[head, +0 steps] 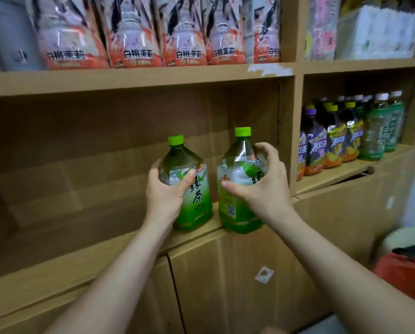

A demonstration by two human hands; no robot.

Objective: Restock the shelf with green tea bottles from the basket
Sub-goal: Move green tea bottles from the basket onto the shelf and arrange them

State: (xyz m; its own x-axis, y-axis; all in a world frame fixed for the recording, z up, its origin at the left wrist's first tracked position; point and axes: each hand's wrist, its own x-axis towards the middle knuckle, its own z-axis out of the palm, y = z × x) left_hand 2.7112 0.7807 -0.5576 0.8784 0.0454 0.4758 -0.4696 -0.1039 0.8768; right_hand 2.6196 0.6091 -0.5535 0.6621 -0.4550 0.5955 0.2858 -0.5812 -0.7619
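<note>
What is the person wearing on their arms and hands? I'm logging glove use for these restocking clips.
Nothing shows on either. The left hand and right hand are bare, with no gloves, rings, watch or wristband visible. Both forearms are uncovered all the way to the bottom edge of the picture, so no sleeve is in view.

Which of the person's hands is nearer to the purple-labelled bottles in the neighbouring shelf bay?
Right. The right hand grips a green tea bottle beside the divider, just left of the purple-labelled bottles; the left hand holds the other bottle, farther left.
</note>
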